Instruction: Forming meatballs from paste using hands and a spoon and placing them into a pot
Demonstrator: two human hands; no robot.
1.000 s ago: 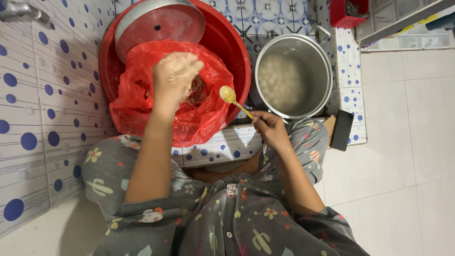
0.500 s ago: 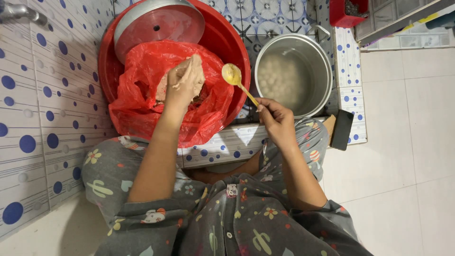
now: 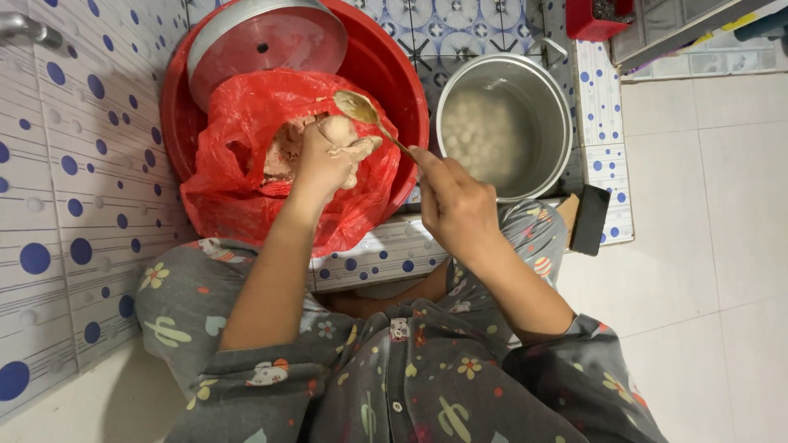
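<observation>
The left hand [image 3: 324, 160] is squeezing a lump of pink paste [image 3: 349, 135] over the red bag [image 3: 238, 197] in the red tub [image 3: 394, 78]. The right hand [image 3: 455, 201] is pinching a gold spoon [image 3: 361, 111], its fingers closed tight. The spoon's bowl is touching the paste. The metal pot [image 3: 554, 107] is sitting just right.

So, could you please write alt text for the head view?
A left hand squeezes pale paste over a red plastic bag in a red basin; the right hand holds a metal spoon beside it, near a steel pot of white balls.
</observation>
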